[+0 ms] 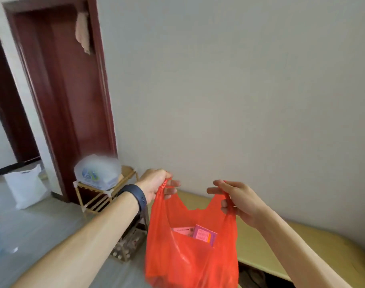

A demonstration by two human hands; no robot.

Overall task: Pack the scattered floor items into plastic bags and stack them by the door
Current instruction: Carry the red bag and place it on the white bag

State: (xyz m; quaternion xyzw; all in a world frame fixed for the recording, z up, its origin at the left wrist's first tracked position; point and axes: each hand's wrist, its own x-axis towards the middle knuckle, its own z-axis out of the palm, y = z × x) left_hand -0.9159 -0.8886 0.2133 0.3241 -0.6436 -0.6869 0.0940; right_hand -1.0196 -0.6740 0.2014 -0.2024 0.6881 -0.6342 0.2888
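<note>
Pinch of L hand (154,187) & R hand (239,201) on twisted handles (228,201) of thin red plastic bag (188,258), flat pink cards (204,235) inside

Plastic bag (190,258) red-orange, see-thru; box (204,235) inside pink w/ orange patch, card (182,230) beside it pale pink. Wristband (137,197) dark blue. Door (69,90) dark red-brown, cloth (83,32) on it beige. Wall (239,80) off-white, floor (52,221) grey, table (254,250) pale yellow. Sack (25,188) white; clear bag (98,171) w/ blue-green print; rack (96,197) light wood
</note>
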